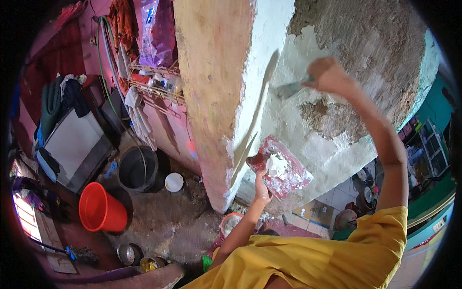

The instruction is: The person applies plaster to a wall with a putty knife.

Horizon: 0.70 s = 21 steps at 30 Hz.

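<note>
My left hand (262,189) grips a red, plaster-smeared board (299,179) by its near left edge. A heap of white plaster (277,165) lies on the board, which is held in front of the wall. Raised higher and to the right, my right hand (329,76) is closed around the handle of a putty knife (288,90). Its flat blade points left, at or very close to the wall's pale, wet-looking plaster (293,60). Below the right hand a rough brown patch (323,115) shows through, and bare grey-brown wall (370,53) extends above and right.
A tan pillar face (211,77) ends at a white corner edge. On the floor to the left stand a red bucket (115,212), a black tub (153,168) and a white container (173,182). A small pail (224,222) of whitish material sits below my left forearm. A wire shelf (159,89) hangs behind.
</note>
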{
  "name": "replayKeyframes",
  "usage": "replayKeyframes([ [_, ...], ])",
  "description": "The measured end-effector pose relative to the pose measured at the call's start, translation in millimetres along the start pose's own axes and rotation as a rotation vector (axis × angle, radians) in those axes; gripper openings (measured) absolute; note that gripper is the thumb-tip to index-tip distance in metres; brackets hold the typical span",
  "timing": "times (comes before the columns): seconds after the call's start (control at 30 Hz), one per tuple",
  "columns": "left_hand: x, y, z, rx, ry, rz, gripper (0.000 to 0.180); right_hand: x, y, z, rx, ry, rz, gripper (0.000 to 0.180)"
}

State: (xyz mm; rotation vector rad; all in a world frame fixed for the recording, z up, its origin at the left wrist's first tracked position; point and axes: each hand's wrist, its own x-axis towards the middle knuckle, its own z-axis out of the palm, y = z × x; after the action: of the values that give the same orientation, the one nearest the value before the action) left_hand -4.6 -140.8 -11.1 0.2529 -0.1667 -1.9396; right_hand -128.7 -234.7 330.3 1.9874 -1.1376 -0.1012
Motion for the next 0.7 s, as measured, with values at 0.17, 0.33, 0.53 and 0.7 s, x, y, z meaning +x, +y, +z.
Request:
replayKeyframes([
  [0.17, -26.3, 22.1, 12.6, 0.098, 0.036, 0.034, 0.038, -60.3, 40.6, -33.7, 0.235, 0.211, 0.088, 0.041],
  [0.33, -62.6, 47.5, 9.6, -0.047, -0.033, -0.089, 0.037, -161.4, -32.1, 27.0, 1.298, -0.226, 0.599, 0.036],
  [0.53, -108.1, 70.1, 12.4, 0.396, 0.176, 0.131, 0.036, -233.1, -149.1, 115.4, 2.001, -0.467, 0.482, 0.028],
  [0.7, -125.0, 78.3, -5.3, -0.169, -0.076, -0.07, 0.04, -230.4, -162.2, 114.1, 1.977, -0.476, 0.339, 0.032],
])
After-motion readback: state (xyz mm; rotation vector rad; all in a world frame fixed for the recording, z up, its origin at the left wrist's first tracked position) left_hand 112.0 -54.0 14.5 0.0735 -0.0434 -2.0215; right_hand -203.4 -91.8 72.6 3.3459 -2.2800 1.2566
